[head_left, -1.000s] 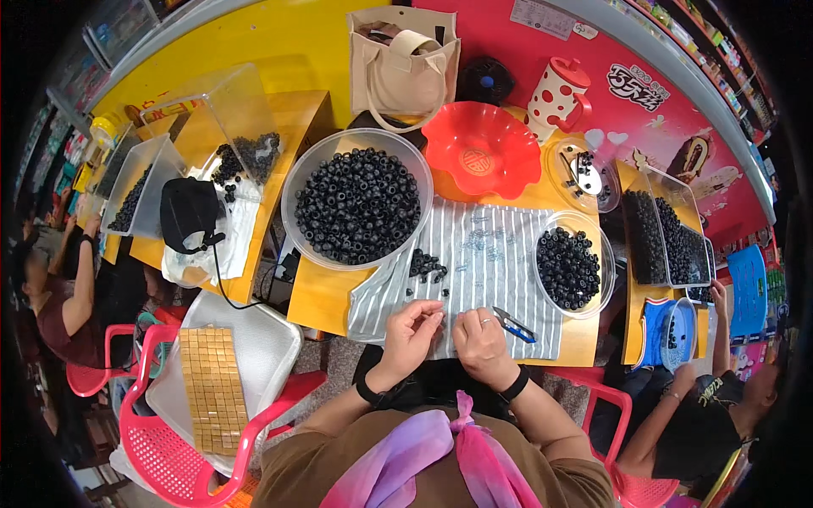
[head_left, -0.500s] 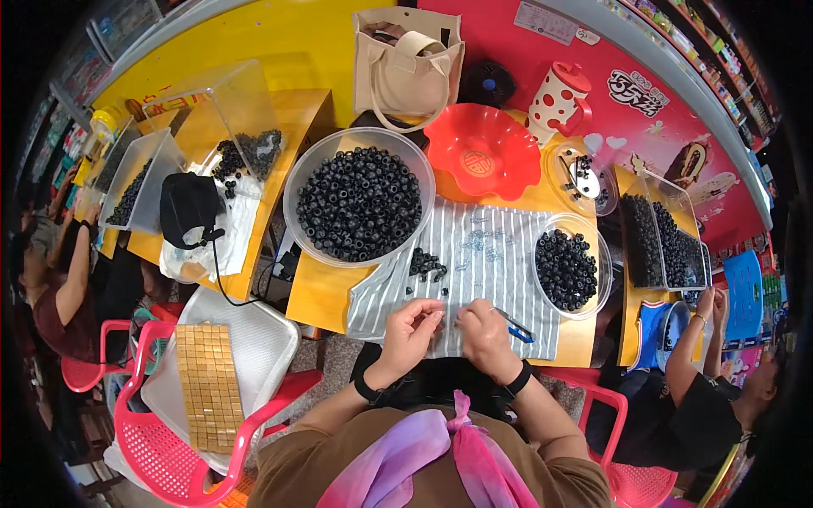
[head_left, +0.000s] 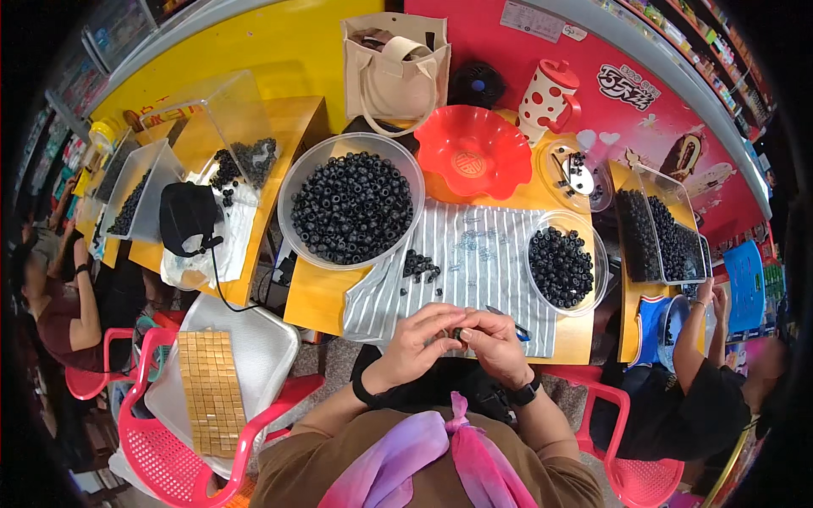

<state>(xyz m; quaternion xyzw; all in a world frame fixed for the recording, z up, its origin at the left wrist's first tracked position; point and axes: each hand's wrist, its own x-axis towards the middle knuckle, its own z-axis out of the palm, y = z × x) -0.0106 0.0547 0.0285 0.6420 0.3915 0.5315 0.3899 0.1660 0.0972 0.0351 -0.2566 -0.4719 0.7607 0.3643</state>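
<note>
Near the front edge of the striped cloth (head_left: 373,309), my left hand (head_left: 417,341) and my right hand (head_left: 494,343) meet fingertip to fingertip. Between them is a small black round part (head_left: 458,334), mostly covered by fingers, pinched by both. Beyond my hands lies a loose pile of small black round parts (head_left: 420,266). Several tiny clear pieces (head_left: 477,245) are scattered farther back on the cloth. A blue-and-black pen-like tool (head_left: 522,332) rests just past my right hand.
A big clear tub (head_left: 292,182) of black parts stands left, a smaller clear tub (head_left: 603,284) right. Behind are a red scalloped bowl (head_left: 474,157), a beige bag (head_left: 396,89) and a dotted cup (head_left: 546,100). A pink chair (head_left: 161,444) stands left; a co-worker (head_left: 677,406) sits right.
My hands were apart over the cloth's edge; now they have come together, fingertips touching around a small black part. The view has shifted slightly.
</note>
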